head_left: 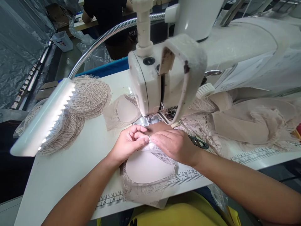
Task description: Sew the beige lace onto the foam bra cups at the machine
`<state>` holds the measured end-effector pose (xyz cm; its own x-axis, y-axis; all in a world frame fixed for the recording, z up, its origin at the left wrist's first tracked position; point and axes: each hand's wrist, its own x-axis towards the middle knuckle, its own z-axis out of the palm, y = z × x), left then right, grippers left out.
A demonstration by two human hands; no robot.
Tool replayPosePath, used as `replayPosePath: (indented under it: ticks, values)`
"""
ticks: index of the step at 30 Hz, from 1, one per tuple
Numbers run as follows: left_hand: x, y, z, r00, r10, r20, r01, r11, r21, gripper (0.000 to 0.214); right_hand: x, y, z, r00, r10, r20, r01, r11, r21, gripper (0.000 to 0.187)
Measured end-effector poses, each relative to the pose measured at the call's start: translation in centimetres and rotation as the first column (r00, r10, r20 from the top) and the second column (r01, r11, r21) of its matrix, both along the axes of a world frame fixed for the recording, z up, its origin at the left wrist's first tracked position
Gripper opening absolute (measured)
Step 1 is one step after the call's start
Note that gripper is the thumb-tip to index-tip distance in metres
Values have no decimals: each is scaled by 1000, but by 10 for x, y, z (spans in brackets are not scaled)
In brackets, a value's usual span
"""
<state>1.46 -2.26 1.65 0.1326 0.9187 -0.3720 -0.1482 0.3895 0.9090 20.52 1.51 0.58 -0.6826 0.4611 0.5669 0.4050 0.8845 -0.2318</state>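
A beige lace bra cup with a smooth padded inside lies in front of the sewing machine, its near edge over the printed ruler. My left hand pinches the cup's far lace edge between thumb and fingers. From the other side my right hand closes on the same edge, close to the left thumb. Both hands are just below the needle and presser foot. Behind the left hand, another bra cup rests on the table. Thread snips lie beside my right wrist.
Stacks of lace pieces stand at the left, partly under a lit lamp on a bent metal neck. Beige lace and fabric parts are heaped at the right. A ruler tape runs along the table's front edge. Another person sits beyond.
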Motion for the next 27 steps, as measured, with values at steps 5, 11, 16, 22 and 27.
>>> replayPosePath:
  ticks: [5,11,16,22,27]
  values:
    - [2,1,2,1000,7,-8,-7,1000,1,41,-4,0,-8,994,-39,97,33,997,63,25]
    - [1,0,1,1000,-1,14,1,1000,-3,36,1,2,-8,978,-207,27,205,977,57,23]
    - [0,0,1,1000,8,0,-8,1000,-8,38,2,1,-5,995,-78,-63,73,994,-78,19]
    - [-1,-2,-1,1000,-15,18,15,1000,10,35,6,0,10,980,70,-187,-148,883,-445,17]
    - [-8,-1,-4,1000,13,-26,-11,995,96,34,19,5,23,873,384,-300,-461,451,-764,24]
